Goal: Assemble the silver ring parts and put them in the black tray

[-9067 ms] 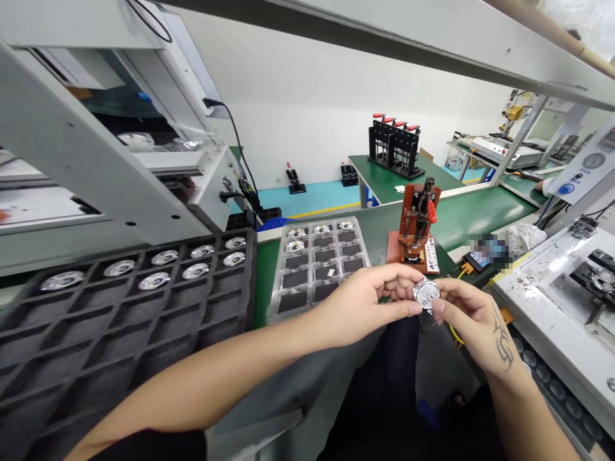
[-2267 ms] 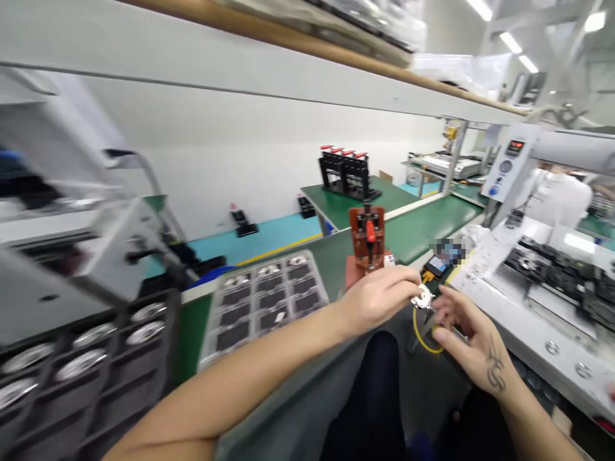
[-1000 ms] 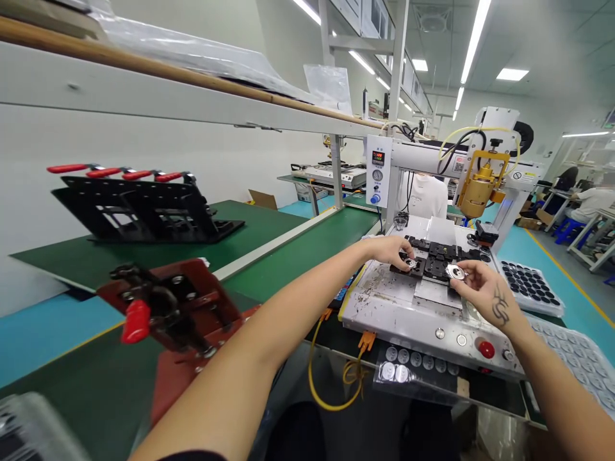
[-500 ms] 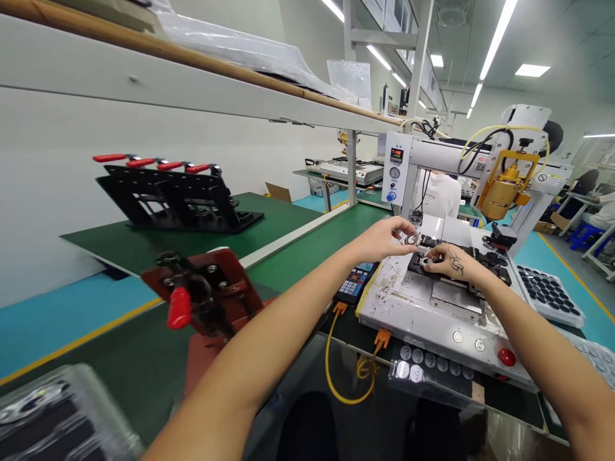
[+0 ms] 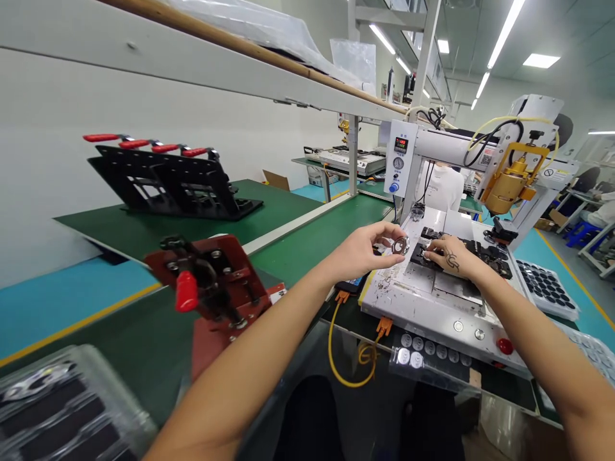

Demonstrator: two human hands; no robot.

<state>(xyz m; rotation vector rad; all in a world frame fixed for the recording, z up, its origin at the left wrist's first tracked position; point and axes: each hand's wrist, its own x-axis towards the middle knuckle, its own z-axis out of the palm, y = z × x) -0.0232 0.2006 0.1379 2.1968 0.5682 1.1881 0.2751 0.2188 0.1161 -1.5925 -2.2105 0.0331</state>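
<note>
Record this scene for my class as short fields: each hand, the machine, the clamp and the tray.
Left hand: holds a round metal part, raised
Right hand: fingertips at the black fixture; grip unclear
White machine: carries the black fixture, gold-coloured head above its bed
Red-handled clamp: left of the machine
Clear tray: lower left, at least one metal piece in it

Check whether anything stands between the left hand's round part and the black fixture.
The gap from the round part, held by the left hand, to the nearest edge of the black fixture looks open. The right hand, though, covers some of that end.
</note>
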